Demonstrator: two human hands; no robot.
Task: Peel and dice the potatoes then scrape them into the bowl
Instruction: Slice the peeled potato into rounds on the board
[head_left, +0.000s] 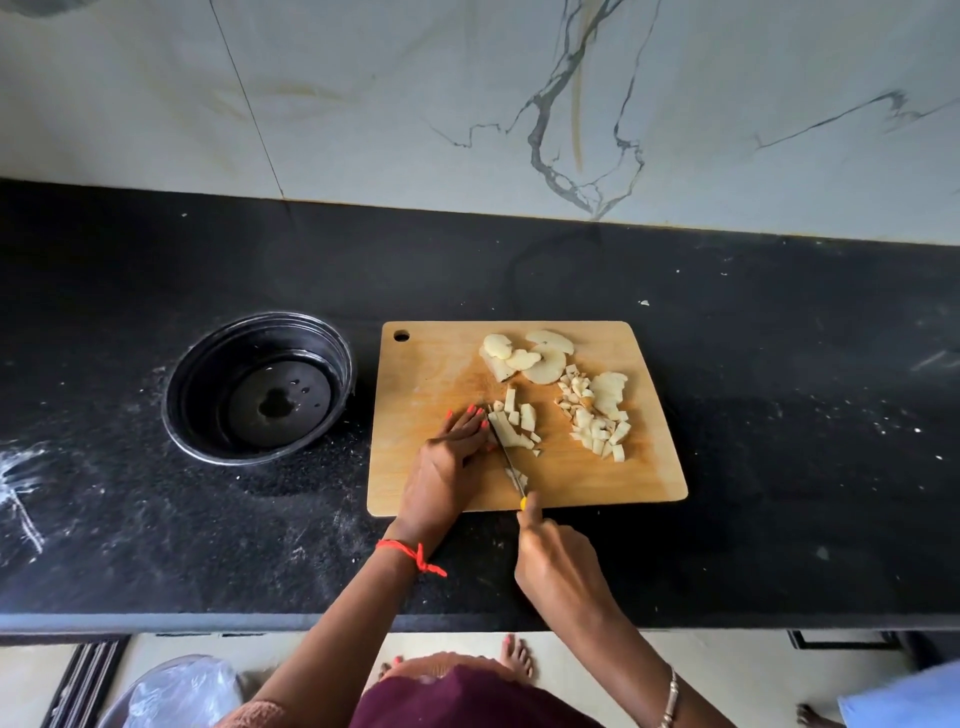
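A wooden cutting board (426, 374) lies on the black counter. Peeled potato slices (527, 356) sit at its far side, and a heap of diced potato (597, 421) lies to the right. My left hand (449, 457) presses its fingertips on potato strips (514, 423) near the board's middle. My right hand (558, 564) grips a yellow-handled knife (506, 457), whose blade runs through the strips beside my left fingers. The black bowl (208, 364) stands left of the board with only a few drops of water inside.
A marble-patterned wall backs the black counter (779, 364), which carries white specks and smears at the left. On the floor below are a plastic-lined bin (176, 693), my bare feet, and another person's foot (813, 717) at the lower right.
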